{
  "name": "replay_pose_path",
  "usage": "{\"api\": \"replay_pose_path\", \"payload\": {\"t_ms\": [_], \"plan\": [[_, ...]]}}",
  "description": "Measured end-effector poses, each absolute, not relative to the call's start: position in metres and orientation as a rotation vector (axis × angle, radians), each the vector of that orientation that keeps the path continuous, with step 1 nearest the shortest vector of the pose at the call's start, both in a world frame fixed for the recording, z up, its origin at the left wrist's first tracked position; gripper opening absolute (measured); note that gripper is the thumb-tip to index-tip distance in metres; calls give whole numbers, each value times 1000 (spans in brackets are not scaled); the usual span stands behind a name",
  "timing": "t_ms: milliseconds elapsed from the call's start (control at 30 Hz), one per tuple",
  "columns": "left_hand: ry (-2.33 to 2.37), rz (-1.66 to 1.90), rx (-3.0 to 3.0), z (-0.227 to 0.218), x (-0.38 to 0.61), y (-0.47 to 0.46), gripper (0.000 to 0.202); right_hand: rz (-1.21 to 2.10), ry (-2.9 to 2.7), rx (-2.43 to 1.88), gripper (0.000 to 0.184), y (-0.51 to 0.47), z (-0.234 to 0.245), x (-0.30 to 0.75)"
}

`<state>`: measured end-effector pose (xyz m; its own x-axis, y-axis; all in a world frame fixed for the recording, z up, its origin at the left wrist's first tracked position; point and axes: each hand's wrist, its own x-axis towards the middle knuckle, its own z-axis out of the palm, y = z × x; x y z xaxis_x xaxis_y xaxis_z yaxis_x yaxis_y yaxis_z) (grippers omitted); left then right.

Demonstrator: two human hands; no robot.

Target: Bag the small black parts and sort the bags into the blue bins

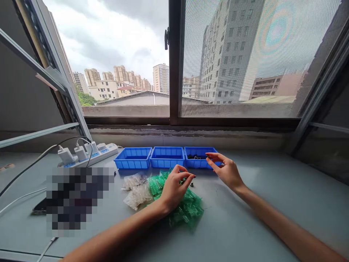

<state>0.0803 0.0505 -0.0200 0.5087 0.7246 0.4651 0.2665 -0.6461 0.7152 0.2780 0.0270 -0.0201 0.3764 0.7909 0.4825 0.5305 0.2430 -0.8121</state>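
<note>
My right hand [227,171] reaches over the right blue bin [201,164], thumb and forefinger pinched on a small dark part [207,156]. Several small black parts [194,157] lie in that bin. My left hand [177,187] hovers above the green plastic bags [191,207], its fingertips pressed together; whatever they hold is too small to make out. Just beside those fingertips, a small dark part [192,184] sits on the grey table. Clear bags of pale pieces [137,196] lie to the left of the green bags.
Two more blue bins, the middle one [167,162] and the left one [132,163], line up with the right bin. A white power strip [105,153] with plugged-in chargers and cables stands at the back left. A blurred-out dark object [79,200] lies in front of it.
</note>
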Motion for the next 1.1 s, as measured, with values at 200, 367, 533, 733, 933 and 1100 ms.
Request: {"api": "replay_pose_path", "payload": {"t_ms": [200,367,533,733,933,1100], "plan": [[788,1034,2220,-22,79,52,23,253,-1737,-1316,42,23,-23,273],[787,1056,2198,-22,79,51,30,253,-2050,-1265,41,20,-33,268],[814,1014,2209,-19,79,48,39,275,-2188,-1209,24,20,-37,262],[846,1004,2207,-15,80,46,39,236,-2183,-1149,22,21,-34,261],[855,991,2201,-15,80,46,36,207,-2190,-1151,29,20,-33,259],[858,986,2201,-15,80,45,31,190,-2231,-1128,33,21,-34,258]]}}
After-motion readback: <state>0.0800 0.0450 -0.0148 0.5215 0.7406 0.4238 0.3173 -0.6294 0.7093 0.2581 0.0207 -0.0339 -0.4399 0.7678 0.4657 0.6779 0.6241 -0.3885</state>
